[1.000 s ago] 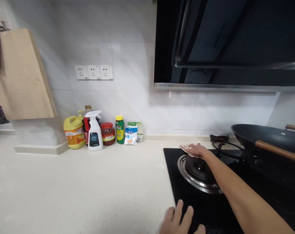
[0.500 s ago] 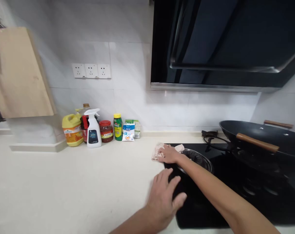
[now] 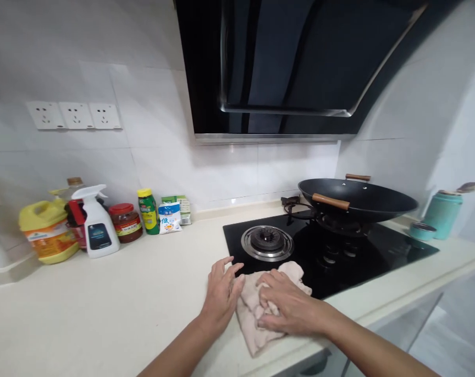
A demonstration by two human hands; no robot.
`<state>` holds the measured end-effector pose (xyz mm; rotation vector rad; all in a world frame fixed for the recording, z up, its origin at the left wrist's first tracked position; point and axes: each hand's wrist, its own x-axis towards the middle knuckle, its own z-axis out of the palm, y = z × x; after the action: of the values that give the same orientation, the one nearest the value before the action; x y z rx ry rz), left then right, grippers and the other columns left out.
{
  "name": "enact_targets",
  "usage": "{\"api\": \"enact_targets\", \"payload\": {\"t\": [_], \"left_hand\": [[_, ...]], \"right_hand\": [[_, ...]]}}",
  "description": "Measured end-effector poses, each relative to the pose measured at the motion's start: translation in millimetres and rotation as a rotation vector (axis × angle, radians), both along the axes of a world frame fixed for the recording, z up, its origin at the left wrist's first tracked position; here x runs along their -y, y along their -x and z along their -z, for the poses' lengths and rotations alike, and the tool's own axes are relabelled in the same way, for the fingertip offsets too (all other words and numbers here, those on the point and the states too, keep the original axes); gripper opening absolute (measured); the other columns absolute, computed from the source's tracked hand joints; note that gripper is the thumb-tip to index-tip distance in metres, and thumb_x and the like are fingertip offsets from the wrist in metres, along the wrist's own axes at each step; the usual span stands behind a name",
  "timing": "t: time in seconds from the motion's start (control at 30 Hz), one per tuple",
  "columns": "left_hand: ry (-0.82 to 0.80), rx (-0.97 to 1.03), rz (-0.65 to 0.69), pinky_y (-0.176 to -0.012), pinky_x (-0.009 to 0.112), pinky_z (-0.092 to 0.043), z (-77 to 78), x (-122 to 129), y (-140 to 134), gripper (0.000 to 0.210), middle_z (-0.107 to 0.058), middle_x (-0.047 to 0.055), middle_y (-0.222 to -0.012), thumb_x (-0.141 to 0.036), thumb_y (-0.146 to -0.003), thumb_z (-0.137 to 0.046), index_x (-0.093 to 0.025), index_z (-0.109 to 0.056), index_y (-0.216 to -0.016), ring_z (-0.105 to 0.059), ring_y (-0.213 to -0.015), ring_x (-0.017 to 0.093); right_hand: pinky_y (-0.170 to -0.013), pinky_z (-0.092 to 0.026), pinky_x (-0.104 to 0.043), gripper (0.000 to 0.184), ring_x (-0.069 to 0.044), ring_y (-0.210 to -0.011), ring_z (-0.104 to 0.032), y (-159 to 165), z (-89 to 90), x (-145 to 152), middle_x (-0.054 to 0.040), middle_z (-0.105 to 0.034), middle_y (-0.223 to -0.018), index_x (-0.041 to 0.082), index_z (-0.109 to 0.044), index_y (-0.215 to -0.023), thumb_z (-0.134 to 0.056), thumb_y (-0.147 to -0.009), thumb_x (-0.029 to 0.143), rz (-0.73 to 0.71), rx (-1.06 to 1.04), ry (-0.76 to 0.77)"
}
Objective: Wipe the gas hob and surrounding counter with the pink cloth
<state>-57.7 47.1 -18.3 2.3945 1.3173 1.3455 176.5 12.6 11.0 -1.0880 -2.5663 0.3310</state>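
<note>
A pale pink cloth (image 3: pixel 250 314) lies bunched over the front left corner of the black glass gas hob (image 3: pixel 308 272) and the counter edge. My right hand (image 3: pixel 286 303) presses down on it, fingers curled into its folds. Just left of the cloth, my left hand (image 3: pixel 222 290) hovers with fingers apart and holds nothing; whether its fingertips touch the cloth's edge I cannot tell. Behind both hands sits the round left burner (image 3: pixel 267 243) with its metal ring.
A black wok (image 3: pixel 358 198) with wooden handles rests on the right burner, under the range hood (image 3: pixel 284 68). Along the wall stand a spray bottle (image 3: pixel 98 225), a yellow jug (image 3: pixel 48 233), a red-lidded jar (image 3: pixel 125 223) and a salt packet (image 3: pixel 169 218). A turquoise canister (image 3: pixel 443 214) is far right.
My right hand has drawn the cloth from the hob's back left corner to its front left corner. My left hand has shifted beside it. The view has turned right.
</note>
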Motion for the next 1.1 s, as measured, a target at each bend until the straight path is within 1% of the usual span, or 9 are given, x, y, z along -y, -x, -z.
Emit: {"api": "enact_targets", "payload": {"t": [0.13, 0.27, 0.43, 0.57, 0.7, 0.8, 0.93, 1.0, 1.1], "left_hand": [[0.045, -0.027, 0.026, -0.107, 0.055, -0.044, -0.3, 4, -4, 0.029, -0.054, 0.009, -0.133, -0.038, -0.102, -0.045, -0.028, -0.066, -0.119, -0.049, -0.129, 0.028], [0.103, -0.059, 0.054, -0.106, 0.053, -0.046, -2.0, 8, -8, 0.028, -0.056, 0.009, -0.131, -0.038, -0.102, -0.046, -0.028, -0.069, -0.114, -0.052, -0.126, 0.027], [0.193, -0.111, 0.078, -0.104, 0.053, -0.048, -3.0, 7, -8, 0.028, -0.058, 0.008, -0.127, -0.039, -0.101, -0.047, -0.028, -0.071, -0.109, -0.055, -0.122, 0.028], [0.154, -0.088, 0.060, -0.104, 0.050, -0.049, -2.7, 3, -5, 0.030, -0.058, 0.009, -0.128, -0.039, -0.101, -0.048, -0.027, -0.066, -0.121, -0.056, -0.122, 0.027], [0.085, -0.069, 0.081, -0.104, 0.049, -0.048, -4.1, 1, -5, 0.035, -0.059, 0.009, -0.127, -0.038, -0.101, -0.048, -0.026, -0.057, -0.132, -0.055, -0.120, 0.026], [0.081, -0.065, 0.091, -0.104, 0.048, -0.047, -6.1, 3, -7, 0.036, -0.059, 0.009, -0.126, -0.039, -0.101, -0.048, -0.026, -0.055, -0.133, -0.055, -0.119, 0.025], [0.106, -0.052, 0.099, -0.104, 0.047, -0.047, -7.0, 4, -8, 0.037, -0.060, 0.008, -0.126, -0.041, -0.102, -0.046, -0.026, -0.054, -0.135, -0.056, -0.118, 0.025], [0.121, -0.040, 0.100, -0.104, 0.047, -0.048, -6.0, 3, -8, 0.037, -0.061, 0.008, -0.125, -0.043, -0.102, -0.045, -0.026, -0.055, -0.134, -0.057, -0.118, 0.025], [0.129, -0.026, 0.124, -0.105, 0.047, -0.048, -3.9, -1, -8, 0.037, -0.062, 0.008, -0.124, -0.043, -0.102, -0.045, -0.024, -0.057, -0.131, -0.057, -0.119, 0.025]], "right_hand": [[-0.091, -0.038, -0.037, 0.018, -0.023, -0.104, -0.047, -51, 2.9, 9, -0.0032, -0.054, -0.116, 0.024, -0.055, -0.091, -0.063, -0.091, 0.039, 0.165, 0.007, 0.009], [-0.085, -0.039, -0.034, 0.014, -0.021, -0.093, -0.051, -80, 7.0, -13, -0.0045, -0.055, -0.105, 0.023, -0.055, -0.092, -0.052, -0.095, 0.036, 0.365, 0.047, -0.028], [-0.089, -0.037, -0.032, 0.022, -0.021, -0.093, -0.053, -84, 13.9, -68, -0.0083, -0.057, -0.108, 0.021, -0.058, -0.112, -0.048, -0.095, 0.032, 0.611, 0.150, -0.105], [-0.093, -0.036, -0.039, 0.040, -0.028, -0.103, -0.054, -82, 13.3, -111, -0.0168, -0.057, -0.116, 0.014, -0.050, -0.131, -0.045, -0.096, 0.032, 0.783, 0.194, -0.084], [-0.091, -0.038, -0.044, 0.043, -0.034, -0.108, -0.054, -78, 10.6, -125, -0.0201, -0.055, -0.121, 0.015, -0.050, -0.133, -0.041, -0.096, 0.036, 0.901, 0.211, -0.042], [-0.090, -0.039, -0.045, 0.043, -0.036, -0.112, -0.051, -67, 10.1, -112, -0.0215, -0.053, -0.124, 0.014, -0.054, -0.128, -0.037, -0.098, 0.039, 0.930, 0.229, -0.066], [-0.089, -0.040, -0.046, 0.045, -0.036, -0.110, -0.049, -41, 11.5, -75, -0.0193, -0.054, -0.122, 0.016, -0.056, -0.124, -0.040, -0.097, 0.048, 0.859, 0.249, -0.128], [-0.088, -0.039, -0.045, 0.044, -0.034, -0.109, -0.049, -24, 12.9, -53, -0.0160, -0.055, -0.121, 0.020, -0.057, -0.122, -0.043, -0.095, 0.052, 0.775, 0.242, -0.158], [-0.088, -0.037, -0.045, 0.039, -0.032, -0.105, -0.047, 4, 15.7, -24, -0.0119, -0.057, -0.118, 0.023, -0.058, -0.117, -0.048, -0.094, 0.053, 0.570, 0.164, -0.210]]}}
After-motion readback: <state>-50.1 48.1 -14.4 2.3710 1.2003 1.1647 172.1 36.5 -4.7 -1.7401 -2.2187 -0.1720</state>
